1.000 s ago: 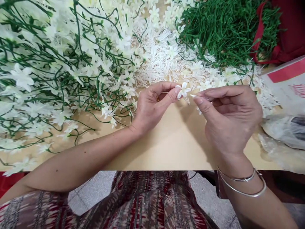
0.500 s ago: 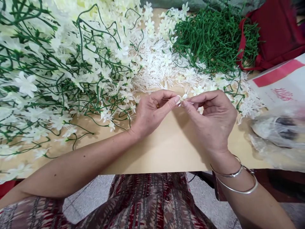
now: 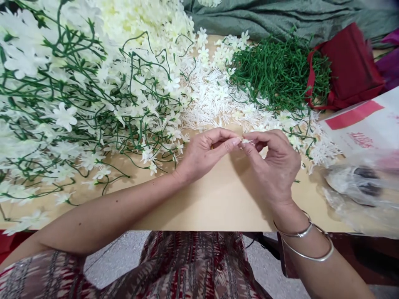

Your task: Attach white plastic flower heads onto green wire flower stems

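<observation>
Worktop (image 3: 212, 207): pale tan, smooth, straight along the near edge.
Floor (image 3: 264, 257): grey, speckled, visible below the worktop edge.
Grey-green cloth (image 3: 268, 20): creased, lying along the far side; more in view than half a second ago.
Small white flower (image 3: 246, 141): between the fingertips, above the worktop; petals plainer half a second ago, now mostly covered.
Left hand (image 3: 201, 155): closed in a pinch on the flower, thumb against forefinger.
Right hand (image 3: 271, 166): pinching the flower from the opposite side; apart from the left fingertips one second ago, now meeting them.
Flower heap (image 3: 124, 91): white and green-stemmed, crowding the left.
White filaments (image 3: 207, 97): spread beyond the hands.
Green stem pile (image 3: 271, 74): behind the filaments, beside a red bag (image 3: 350, 62).
Right side: taken up by a white printed bag (image 3: 374, 120) and clear plastic bag (image 3: 343, 195).
Sightline: blocked at the flower by fingers.
</observation>
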A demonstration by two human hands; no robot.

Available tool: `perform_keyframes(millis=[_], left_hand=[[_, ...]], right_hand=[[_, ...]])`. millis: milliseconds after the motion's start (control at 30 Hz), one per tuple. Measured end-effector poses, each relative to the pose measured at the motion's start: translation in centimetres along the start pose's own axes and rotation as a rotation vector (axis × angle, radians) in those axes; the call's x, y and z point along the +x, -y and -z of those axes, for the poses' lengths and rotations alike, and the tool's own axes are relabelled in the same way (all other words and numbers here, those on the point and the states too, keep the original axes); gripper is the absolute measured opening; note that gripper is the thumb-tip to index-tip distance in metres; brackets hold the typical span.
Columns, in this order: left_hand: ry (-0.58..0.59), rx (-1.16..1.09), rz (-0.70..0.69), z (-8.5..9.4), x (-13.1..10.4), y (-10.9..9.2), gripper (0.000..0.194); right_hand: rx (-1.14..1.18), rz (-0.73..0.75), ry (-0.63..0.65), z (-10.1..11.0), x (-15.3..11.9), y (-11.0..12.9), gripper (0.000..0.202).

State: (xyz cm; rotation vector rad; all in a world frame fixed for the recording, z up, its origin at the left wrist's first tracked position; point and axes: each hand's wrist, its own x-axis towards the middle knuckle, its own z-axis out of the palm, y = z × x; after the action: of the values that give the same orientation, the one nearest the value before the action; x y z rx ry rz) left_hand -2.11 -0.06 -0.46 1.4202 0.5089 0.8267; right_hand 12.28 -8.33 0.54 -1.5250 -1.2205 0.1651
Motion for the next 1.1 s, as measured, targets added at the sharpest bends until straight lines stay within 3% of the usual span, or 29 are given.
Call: perform_keyframes(millis=[133, 400, 633, 867, 1000, 1100], left_hand=[[0.025, -0.086, 0.031, -0.2, -0.2, 0.5, 0.017], [-0.017, 0.04, 0.003, -0.3, -0.2, 0.8, 0.02], [-0.142, 0.095, -0.047, -0.3, -0.9, 0.6, 0.018], [-0.116, 0.173, -0.07, -0.4, -1.2, 0.0, 0.017], [-0.094, 0.347, -0.152, -0.6, -0.2, -0.7, 0.017], [-0.031, 0.681, -0.252, -0.4, 2.5, -1.3, 0.019]], right_hand=[[-0.034, 0.099, -0.028, 0.3, 0.4, -0.8, 0.005], [-0.071, 0.104, -0.003, -0.2, 0.2, -1.0, 0.006], [0.096, -0.117, 0.017, 0.0, -0.4, -1.8, 0.008], [-0.004, -0.11, 0.011, 0.4, -0.3, -1.7, 0.008], [-0.037, -0.11, -0.052, 0.7, -0.1, -1.6, 0.01], [0.022, -0.148, -0.065, 0.6, 0.0, -1.9, 0.012]])
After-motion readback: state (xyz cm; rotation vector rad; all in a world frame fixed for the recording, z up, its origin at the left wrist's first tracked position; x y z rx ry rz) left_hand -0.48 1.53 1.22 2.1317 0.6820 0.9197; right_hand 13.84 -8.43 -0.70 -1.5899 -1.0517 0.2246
